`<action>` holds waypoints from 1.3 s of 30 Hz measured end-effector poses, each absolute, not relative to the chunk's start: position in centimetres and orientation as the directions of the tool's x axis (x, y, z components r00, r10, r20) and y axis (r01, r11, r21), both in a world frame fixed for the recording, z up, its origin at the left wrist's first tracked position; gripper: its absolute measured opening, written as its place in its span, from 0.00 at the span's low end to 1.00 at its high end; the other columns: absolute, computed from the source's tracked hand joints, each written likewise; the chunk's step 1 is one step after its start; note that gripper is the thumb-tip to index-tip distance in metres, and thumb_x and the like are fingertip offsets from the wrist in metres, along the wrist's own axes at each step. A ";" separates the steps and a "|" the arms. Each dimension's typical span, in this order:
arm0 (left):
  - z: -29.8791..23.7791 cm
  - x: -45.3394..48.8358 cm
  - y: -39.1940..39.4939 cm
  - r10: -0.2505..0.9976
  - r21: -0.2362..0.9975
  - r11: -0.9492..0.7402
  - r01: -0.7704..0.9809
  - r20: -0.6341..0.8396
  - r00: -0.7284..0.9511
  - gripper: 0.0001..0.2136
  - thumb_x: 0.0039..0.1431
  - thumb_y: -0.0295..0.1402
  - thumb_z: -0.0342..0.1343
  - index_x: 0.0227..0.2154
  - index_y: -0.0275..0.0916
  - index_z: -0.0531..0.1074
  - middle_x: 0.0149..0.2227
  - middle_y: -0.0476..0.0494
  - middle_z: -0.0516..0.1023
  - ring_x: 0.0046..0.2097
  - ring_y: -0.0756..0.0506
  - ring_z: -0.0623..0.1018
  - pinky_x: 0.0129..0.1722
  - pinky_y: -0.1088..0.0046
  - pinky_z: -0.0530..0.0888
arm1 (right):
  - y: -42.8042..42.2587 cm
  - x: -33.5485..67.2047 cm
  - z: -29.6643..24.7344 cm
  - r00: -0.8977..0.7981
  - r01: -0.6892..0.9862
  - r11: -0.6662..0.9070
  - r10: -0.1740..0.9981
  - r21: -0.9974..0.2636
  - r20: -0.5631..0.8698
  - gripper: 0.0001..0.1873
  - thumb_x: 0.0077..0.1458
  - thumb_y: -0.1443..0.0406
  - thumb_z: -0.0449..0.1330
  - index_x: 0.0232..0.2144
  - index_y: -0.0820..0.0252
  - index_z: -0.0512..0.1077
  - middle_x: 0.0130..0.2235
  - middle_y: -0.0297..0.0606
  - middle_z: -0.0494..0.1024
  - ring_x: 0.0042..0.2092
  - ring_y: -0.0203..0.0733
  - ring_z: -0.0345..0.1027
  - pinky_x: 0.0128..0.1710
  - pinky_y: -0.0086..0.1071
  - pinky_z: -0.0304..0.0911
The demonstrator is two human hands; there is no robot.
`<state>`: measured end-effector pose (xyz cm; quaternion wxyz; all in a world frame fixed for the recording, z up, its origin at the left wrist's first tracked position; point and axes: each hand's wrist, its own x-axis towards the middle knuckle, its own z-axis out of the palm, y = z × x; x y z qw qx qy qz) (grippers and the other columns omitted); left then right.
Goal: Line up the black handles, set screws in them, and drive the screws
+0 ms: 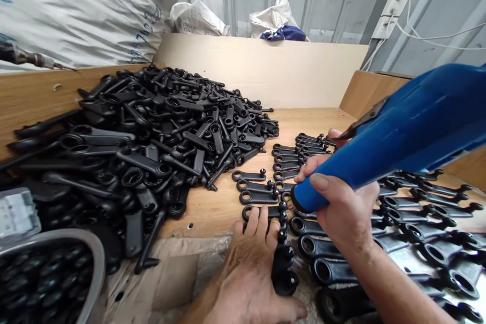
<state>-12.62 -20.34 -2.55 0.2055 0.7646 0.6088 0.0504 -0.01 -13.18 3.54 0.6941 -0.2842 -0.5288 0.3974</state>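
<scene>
My right hand (343, 207) is wrapped around a blue tube-shaped tool (395, 131) with a dark rim at its lower end. The tool slants down to the left over rows of black crank handles, and its exact kind is unclear. My left hand (252, 268) lies palm down with fingers stretched, its fingertips on a black crank handle (261, 212) in the nearest column. More crank handles (258, 186) lie side by side just beyond, each with a ring at one end and a small peg at the other. Part of the column is hidden under my left hand.
A large heap of loose black crank handles (170, 126) fills the left of the wooden table (304, 119). A metal-rimmed bowl (96, 248) of black knobs stands at front left. Further rows of handles (413, 212) lie right. White sacks (87, 5) and a board (266, 71) stand behind.
</scene>
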 end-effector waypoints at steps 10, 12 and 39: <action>-3.8 -12.8 -20.3 0.950 0.421 -0.204 0.884 -0.132 0.282 0.54 0.34 0.60 0.56 0.61 0.27 0.49 0.64 0.26 0.37 0.64 0.31 0.35 0.60 0.48 0.39 | -13.1 0.4 2.9 0.159 -0.235 0.516 0.857 -0.824 0.491 0.08 0.36 0.63 0.66 0.21 0.60 0.73 0.23 0.31 0.72 0.25 0.39 0.66 0.29 0.38 0.68; -3.4 -12.7 -20.2 0.953 0.419 -0.202 0.885 -0.124 0.276 0.53 0.34 0.59 0.56 0.60 0.27 0.51 0.65 0.27 0.39 0.64 0.30 0.37 0.60 0.47 0.42 | -13.1 0.4 2.9 0.155 -0.231 0.520 0.854 -0.822 0.497 0.07 0.36 0.63 0.65 0.20 0.61 0.73 0.23 0.32 0.72 0.25 0.39 0.66 0.29 0.38 0.67; -2.5 -12.4 -19.9 0.949 0.389 -0.263 0.883 -0.063 0.310 0.47 0.39 0.57 0.54 0.61 0.37 0.52 0.65 0.32 0.46 0.64 0.30 0.44 0.59 0.45 0.47 | -13.0 0.4 2.6 0.092 -0.191 0.514 0.857 -0.836 0.506 0.07 0.37 0.64 0.65 0.20 0.59 0.71 0.21 0.31 0.70 0.24 0.39 0.65 0.25 0.36 0.66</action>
